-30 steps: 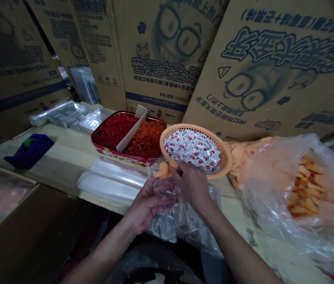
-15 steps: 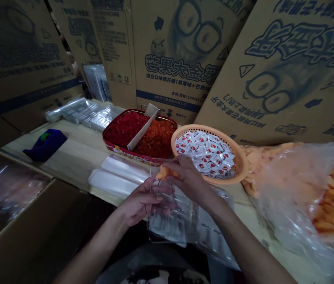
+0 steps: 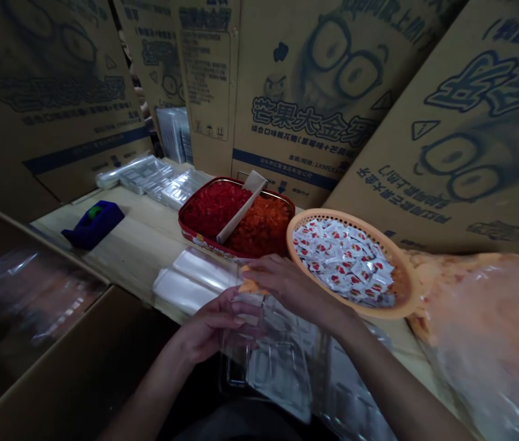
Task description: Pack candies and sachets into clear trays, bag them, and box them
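Note:
My left hand [image 3: 209,327] grips the edge of a transparent plastic tray [image 3: 273,367] with moulded compartments, which hangs low in front of the table. My right hand [image 3: 289,285] is above that tray, pinching a piece of orange dried fruit [image 3: 253,283] between its fingers. Part of the piece is hidden by the fingers. Behind my right hand is a round orange basket [image 3: 349,266] full of small white-and-red sachets. A red tin [image 3: 236,217] holds diced red and orange fruit, with a card divider between them.
A plastic bag of orange dried fruit [image 3: 484,343] lies at the right. Flat transparent bags [image 3: 190,282] lie on the wooden table [image 3: 135,245], with stacked trays [image 3: 158,180] behind and a blue tape dispenser [image 3: 93,224] at left. Large printed cartons [image 3: 305,104] stand behind the table.
The whole scene has shifted right and the view has tilted as my head turned. My hands stay close together, with the orange piece still pinched above the tray.

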`<state>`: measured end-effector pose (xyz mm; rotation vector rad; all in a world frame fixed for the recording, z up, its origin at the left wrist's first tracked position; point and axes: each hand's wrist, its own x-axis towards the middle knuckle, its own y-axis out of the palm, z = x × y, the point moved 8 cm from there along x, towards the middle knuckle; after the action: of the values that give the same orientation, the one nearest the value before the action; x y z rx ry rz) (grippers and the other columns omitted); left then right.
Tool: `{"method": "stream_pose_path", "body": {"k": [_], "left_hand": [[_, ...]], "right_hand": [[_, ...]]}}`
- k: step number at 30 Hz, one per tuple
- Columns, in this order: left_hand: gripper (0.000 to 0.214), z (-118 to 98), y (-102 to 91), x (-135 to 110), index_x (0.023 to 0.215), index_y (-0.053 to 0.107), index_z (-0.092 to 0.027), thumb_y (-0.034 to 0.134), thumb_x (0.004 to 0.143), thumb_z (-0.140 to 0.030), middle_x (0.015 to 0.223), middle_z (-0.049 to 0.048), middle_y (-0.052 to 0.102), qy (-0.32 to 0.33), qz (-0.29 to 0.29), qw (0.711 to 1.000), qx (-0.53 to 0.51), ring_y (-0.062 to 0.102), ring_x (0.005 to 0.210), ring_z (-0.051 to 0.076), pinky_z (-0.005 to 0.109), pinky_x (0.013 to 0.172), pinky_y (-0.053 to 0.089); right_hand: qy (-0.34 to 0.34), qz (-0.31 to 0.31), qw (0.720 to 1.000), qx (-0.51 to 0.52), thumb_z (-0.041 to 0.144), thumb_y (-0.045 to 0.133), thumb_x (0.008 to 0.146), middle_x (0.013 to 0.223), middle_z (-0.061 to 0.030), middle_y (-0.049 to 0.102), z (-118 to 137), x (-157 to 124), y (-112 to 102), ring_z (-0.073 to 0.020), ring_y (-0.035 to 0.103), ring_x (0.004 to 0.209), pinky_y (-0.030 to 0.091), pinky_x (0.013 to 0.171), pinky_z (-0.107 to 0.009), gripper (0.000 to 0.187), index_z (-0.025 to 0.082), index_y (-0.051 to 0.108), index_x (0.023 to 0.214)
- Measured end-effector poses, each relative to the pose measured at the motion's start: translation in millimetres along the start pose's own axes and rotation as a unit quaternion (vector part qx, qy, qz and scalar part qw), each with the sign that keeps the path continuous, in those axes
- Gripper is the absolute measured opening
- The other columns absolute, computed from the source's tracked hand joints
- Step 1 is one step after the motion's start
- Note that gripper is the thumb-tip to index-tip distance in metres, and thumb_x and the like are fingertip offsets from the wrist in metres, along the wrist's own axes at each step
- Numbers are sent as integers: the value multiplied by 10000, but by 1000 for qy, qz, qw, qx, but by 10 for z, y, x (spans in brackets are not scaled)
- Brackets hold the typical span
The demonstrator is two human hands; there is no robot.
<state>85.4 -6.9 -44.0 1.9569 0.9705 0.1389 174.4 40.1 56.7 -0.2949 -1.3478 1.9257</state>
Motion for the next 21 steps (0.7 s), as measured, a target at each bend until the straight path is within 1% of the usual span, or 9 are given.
{"method": "stream_pose_path", "body": {"k": [2, 4, 5, 7, 9, 11, 14, 18, 21], "left_hand": [[427, -61, -102, -40, 1084, 506, -254, 570, 722, -37, 1073, 54, 637, 19, -20, 1000, -9, 654, 884, 271, 398, 734, 496], [428, -122, -211, -92, 1083, 509, -265, 568, 726, -37, 1125, 58, 619, 32, -42, 998, -15, 633, 950, 285, 392, 744, 492], [437, -154, -260, -117, 1089, 510, -270, 570, 725, -35, 1149, 62, 608, 37, -49, 998, -16, 622, 977, 291, 390, 748, 490], [459, -220, -341, -158, 1106, 511, -276, 572, 724, -29, 1184, 73, 589, 50, -54, 997, -16, 604, 1012, 301, 407, 775, 480], [477, -289, -406, -183, 1129, 508, -270, 566, 726, -22, 1219, 90, 564, 71, -53, 996, -17, 588, 1040, 307, 445, 824, 457], [504, -345, -458, -193, 1155, 496, -261, 559, 722, -10, 1255, 106, 533, 89, -53, 994, -20, 568, 1070, 312, 478, 865, 432], [538, -393, -495, -189, 1179, 472, -248, 556, 709, -1, 1284, 116, 503, 102, -48, 993, -27, 541, 1104, 325, 505, 891, 412], [555, -421, -537, -175, 1174, 451, -230, 563, 686, 9, 1258, 114, 521, 98, -60, 993, -39, 531, 1113, 337, 512, 891, 419], [534, -441, -576, -170, 1146, 450, -222, 558, 683, 21, 1229, 105, 541, 97, -72, 992, -45, 525, 1119, 339, 522, 900, 416]], "right_hand": [[20, -40, 999, 24, 169, 413, 889, 1080, -46, 580, -160, 166, -57, -151, 514, 992, 415, 839, -294, 300, 260, 553, 1138], [101, -48, 994, -3, 147, 409, 877, 1048, -63, 589, -488, 363, -45, -148, 541, 953, 418, 820, -272, 259, 203, 581, 1062], [153, -24, 987, -36, 138, 433, 858, 1027, -70, 598, -684, 459, 15, -153, 554, 932, 418, 806, -265, 238, 184, 592, 1029], [234, 69, 965, -96, 144, 523, 798, 1024, -96, 612, -1039, 617, 231, -182, 572, 914, 416, 775, -265, 253, 160, 595, 1039], [259, 139, 949, -116, 172, 614, 726, 1047, -130, 613, -1258, 731, 451, -218, 582, 905, 417, 731, -271, 346, 150, 595, 1071], [250, 159, 948, -113, 182, 659, 675, 1038, -140, 620, -1354, 803, 598, -239, 582, 896, 413, 698, -272, 378, 152, 612, 1049], [244, 167, 949, -111, 136, 667, 642, 918, -94, 656, -1422, 786, 686, -212, 591, 815, 397, 649, -250, 288, 170, 647, 927], [256, 136, 951, -103, 71, 618, 661, 815, -40, 665, -1479, 694, 596, -162, 585, 741, 386, 632, -224, 170, 184, 652, 783], [274, 76, 953, -101, 69, 556, 717, 886, -52, 660, -1499, 660, 440, -163, 579, 821, 397, 716, -235, 178, 173, 647, 829]]}}
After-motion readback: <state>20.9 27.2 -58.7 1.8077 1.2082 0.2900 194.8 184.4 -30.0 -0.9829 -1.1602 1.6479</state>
